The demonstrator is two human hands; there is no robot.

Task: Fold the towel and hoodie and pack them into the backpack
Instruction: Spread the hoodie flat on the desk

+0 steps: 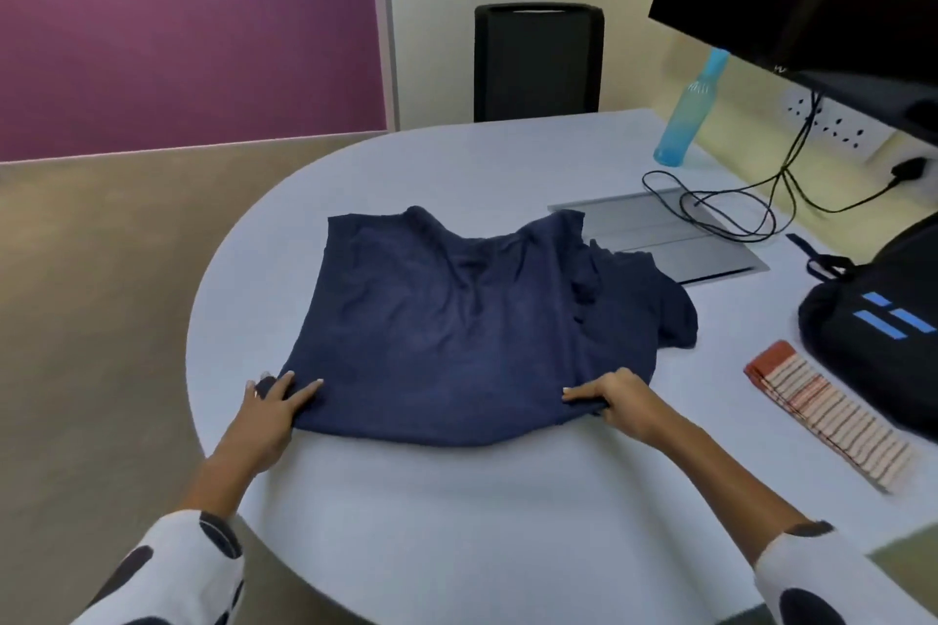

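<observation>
The hoodie [457, 320] lay on the table [457, 523], its near hem under both hands. The left hand [274, 404] lay flat on 1 corner, fingers straight, and the right hand [616, 404] curled round the other. The sleeve bunched beyond the right hand might skew the fold. The backpack [873, 335], farther right, showed 3 blue bars and no readable writing.

The hoodie [457, 320] lies mid-table [457, 523], with the left hand [271, 401] resting on its 7 o'clock corner and the right hand [619, 401] gripping its 5 o'clock corner. From the hoodie, the chair [538, 66] is behind the table at 12 o'clock, the bottle [688, 117] at 1, the cable hatch [685, 239] at 2, the backpack [888, 335] at 3, and the folded towel [827, 414] at 4, just beside the backpack.
</observation>
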